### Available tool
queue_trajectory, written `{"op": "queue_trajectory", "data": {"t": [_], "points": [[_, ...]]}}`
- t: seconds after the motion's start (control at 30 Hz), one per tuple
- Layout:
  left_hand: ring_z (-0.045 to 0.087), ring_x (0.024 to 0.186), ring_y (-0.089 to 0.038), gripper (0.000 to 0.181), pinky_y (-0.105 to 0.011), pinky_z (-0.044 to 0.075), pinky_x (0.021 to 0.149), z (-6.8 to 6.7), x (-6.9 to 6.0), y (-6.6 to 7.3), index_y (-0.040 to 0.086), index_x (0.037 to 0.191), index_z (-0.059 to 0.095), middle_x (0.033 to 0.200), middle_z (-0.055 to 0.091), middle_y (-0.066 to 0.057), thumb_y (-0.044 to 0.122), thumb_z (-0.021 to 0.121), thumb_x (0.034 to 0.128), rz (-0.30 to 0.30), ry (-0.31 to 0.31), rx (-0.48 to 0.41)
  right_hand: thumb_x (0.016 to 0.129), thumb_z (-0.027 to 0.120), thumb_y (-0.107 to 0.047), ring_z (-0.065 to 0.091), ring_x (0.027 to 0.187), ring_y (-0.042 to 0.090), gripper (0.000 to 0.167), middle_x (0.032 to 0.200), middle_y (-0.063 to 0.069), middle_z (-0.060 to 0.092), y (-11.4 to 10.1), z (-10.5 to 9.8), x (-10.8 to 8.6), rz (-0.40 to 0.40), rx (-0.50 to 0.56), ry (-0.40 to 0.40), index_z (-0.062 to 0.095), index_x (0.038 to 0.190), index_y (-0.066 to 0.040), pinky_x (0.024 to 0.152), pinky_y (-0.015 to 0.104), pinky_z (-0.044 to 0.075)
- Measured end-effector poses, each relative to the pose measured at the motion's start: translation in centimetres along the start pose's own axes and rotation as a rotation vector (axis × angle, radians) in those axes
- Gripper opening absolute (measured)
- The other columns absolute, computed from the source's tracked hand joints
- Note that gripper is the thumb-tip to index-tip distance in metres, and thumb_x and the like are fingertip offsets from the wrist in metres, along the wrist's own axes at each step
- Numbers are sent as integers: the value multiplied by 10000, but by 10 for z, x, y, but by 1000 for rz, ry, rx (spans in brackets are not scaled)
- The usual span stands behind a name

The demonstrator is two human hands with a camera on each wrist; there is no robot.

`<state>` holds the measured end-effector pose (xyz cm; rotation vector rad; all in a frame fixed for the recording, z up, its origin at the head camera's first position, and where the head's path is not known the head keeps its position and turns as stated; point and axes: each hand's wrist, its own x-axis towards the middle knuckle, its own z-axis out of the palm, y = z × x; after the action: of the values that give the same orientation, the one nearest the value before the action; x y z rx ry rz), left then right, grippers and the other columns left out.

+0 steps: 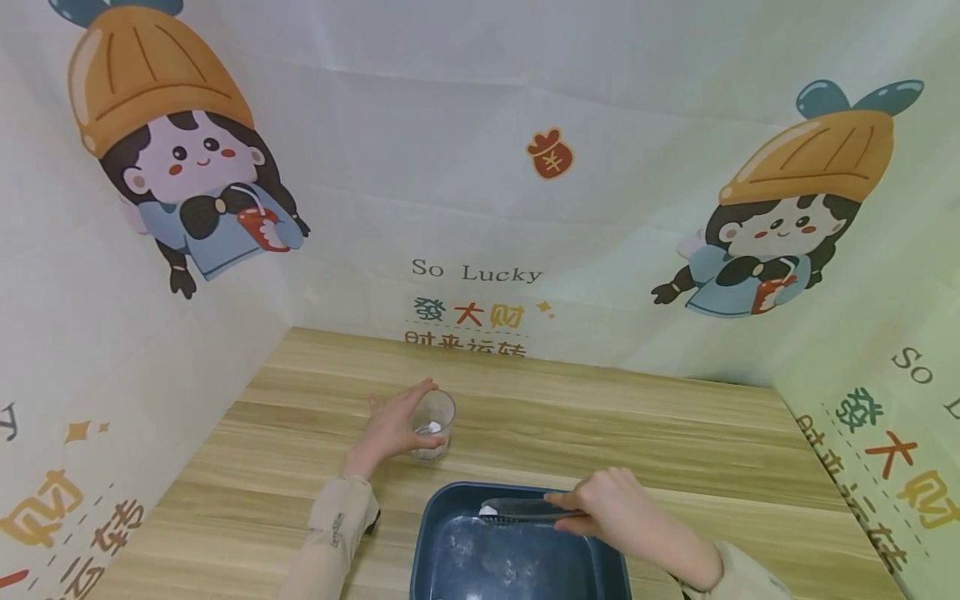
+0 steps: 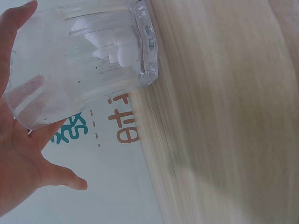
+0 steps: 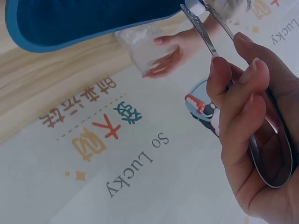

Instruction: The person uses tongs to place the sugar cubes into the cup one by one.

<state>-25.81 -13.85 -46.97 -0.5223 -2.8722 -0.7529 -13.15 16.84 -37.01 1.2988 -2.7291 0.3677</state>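
My left hand (image 1: 388, 429) holds a clear glass cup (image 1: 441, 408) that stands on the table, its thumb and fingers spread round the rim end. Several white pieces (image 2: 114, 44) lie at the bottom of the cup in the left wrist view. With its fingers curled, my right hand (image 1: 618, 512) grips a pair of metal tongs (image 1: 525, 507). A small white cube (image 3: 194, 7) is pinched between the tong tips, seen in the right wrist view. The tips are above the far part of a dark blue tray (image 1: 517, 571), whose near edge is cut off.
A light wood-grain table (image 1: 660, 450) carries the cup and the tray. White printed cloth (image 1: 450, 167) stands at the back and along both sides of the table. The cup is beyond the tray's far left corner.
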Motion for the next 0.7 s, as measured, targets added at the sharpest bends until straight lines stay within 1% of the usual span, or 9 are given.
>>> {"op": "queue_trajectory", "data": {"t": [0.1,0.23,0.33,0.53,0.67,0.7], "points": [[415,1243,-323,860,-774,42,906,0,0,0,160,1332,393,1414,375,-87,454,760,613,3,4,12,735,687,-266,456,410,-83,261,656,-49,689,1,-4,2,10,-28,15,713,947,-117,369,46,232],[415,1242,-326,862,-775,41,904,0,0,0,154,1330,397,1409,380,-94,447,764,607,7,11,10,747,683,-264,481,422,-62,251,634,-53,678,3,-9,6,24,-56,25,712,957,-129,367,71,250],[409,1248,-324,861,-771,31,911,1,0,0,156,1330,397,1411,377,-93,441,767,607,5,10,-4,755,677,-276,444,403,-71,255,623,-49,675,5,-12,9,50,-62,20,708,969,-140,360,83,239],[422,1238,-321,852,-775,58,905,1,0,0,153,1323,407,1406,385,-93,436,768,604,11,17,2,763,669,-271,290,353,-90,273,522,-41,619,10,-14,15,94,-24,4,697,992,-125,354,84,207],[419,1239,-324,855,-774,57,906,1,0,0,142,1322,410,1409,379,-93,433,769,602,9,17,0,762,671,-270,274,353,-83,266,590,-13,667,14,-16,20,99,-36,19,700,984,-125,350,91,200],[418,1239,-326,855,-774,53,906,0,0,0,140,1322,408,1410,377,-93,434,768,604,10,16,0,764,670,-267,275,353,-80,265,631,0,685,15,-16,20,101,-36,20,699,983,-120,350,93,202]]}}
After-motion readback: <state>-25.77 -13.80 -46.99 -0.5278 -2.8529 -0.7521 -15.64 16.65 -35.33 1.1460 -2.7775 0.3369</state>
